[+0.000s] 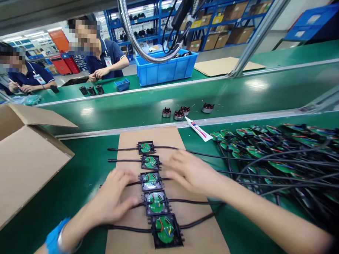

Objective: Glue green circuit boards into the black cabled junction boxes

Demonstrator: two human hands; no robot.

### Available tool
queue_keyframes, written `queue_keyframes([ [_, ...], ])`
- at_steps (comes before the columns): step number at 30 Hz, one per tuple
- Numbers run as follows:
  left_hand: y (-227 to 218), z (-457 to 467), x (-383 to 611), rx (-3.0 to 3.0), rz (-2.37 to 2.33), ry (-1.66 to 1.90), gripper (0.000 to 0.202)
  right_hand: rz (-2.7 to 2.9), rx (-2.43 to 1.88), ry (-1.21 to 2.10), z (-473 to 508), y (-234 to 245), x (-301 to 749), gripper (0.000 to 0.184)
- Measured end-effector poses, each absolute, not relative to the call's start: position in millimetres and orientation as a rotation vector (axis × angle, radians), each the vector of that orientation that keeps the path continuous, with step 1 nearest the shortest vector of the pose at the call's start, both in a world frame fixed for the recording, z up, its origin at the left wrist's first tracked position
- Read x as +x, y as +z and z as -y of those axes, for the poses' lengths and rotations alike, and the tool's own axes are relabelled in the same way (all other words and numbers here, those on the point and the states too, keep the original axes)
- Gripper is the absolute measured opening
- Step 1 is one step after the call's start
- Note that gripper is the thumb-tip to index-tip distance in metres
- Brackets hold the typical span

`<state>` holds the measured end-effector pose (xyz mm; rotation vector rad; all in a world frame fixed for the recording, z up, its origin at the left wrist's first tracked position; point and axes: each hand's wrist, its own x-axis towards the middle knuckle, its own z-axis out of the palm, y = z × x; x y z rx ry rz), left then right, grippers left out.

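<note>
Many wired boards [279, 166] are lying seemingly unhoused beyond the cardboard sheet's [201, 243] right edge, while the half-open, apparently empty left hand [115, 197] and blurred right hand [188, 174], grip unclear, are flanking five board-filled, lidless housings [177, 238] lining up from its far edge.

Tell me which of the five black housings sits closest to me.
The bottom housing, at the row's near end; it looks larger and sits lower in view than any other.
</note>
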<state>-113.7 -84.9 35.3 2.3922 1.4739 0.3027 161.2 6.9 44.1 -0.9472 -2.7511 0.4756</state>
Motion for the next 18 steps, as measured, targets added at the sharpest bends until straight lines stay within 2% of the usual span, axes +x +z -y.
queue_keyframes([
  [2,34,48,-106,2.538,-1.615,0.308,0.033,2.767,-1.074,0.204,-41,39,136,0.03],
  [4,28,15,-94,2.609,-1.662,0.292,0.039,2.767,-1.12,0.13,-67,29,118,0.026],
  [12,11,-27,-59,2.737,-1.61,0.134,0.045,2.728,-1.128,0.124,-82,-5,112,0.018],
  [14,13,-29,-54,2.737,-1.597,0.106,0.041,2.725,-1.114,0.141,-83,-6,112,0.014],
  [18,22,-20,-60,2.729,-1.604,0.103,0.042,2.751,-1.049,0.183,-78,7,121,0.019],
])
